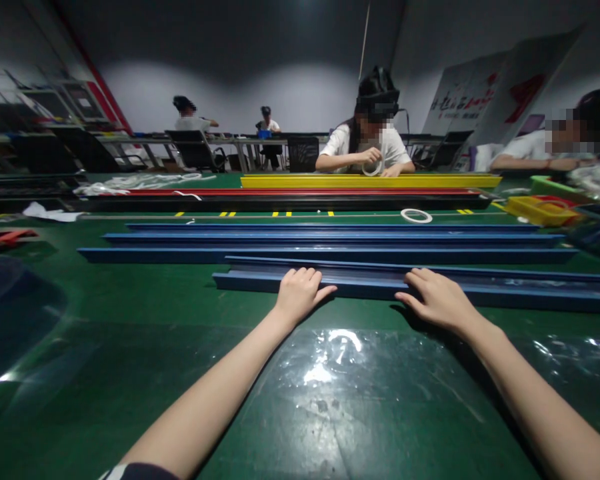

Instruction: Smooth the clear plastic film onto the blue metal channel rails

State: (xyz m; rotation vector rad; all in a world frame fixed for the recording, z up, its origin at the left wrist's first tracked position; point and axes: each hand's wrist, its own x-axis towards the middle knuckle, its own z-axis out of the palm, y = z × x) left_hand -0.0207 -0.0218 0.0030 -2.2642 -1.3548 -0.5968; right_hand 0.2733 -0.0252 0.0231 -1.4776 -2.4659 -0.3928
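A long blue channel-shaped strip (365, 289) lies across the green table in front of me, its left end in view and its right end running out of the picture. My left hand (299, 295) grips its near wall not far from the left end, fingers hooked over into the groove and thumb along the front. Farther right, my right hand (439, 300) has its fingers curled over the same wall, thumb low on the near side. Just beyond lie several more blue strips (190, 255), parallel to one another. The fingertips inside the groove are hidden.
Glossy clear plastic film (340, 393) covers the near table. Farther back are a white tape ring (416, 216), red and black strips (300, 199), a yellow strip (290, 181) and a yellow tray (540, 211). A person (390, 147) opposite holds another ring.
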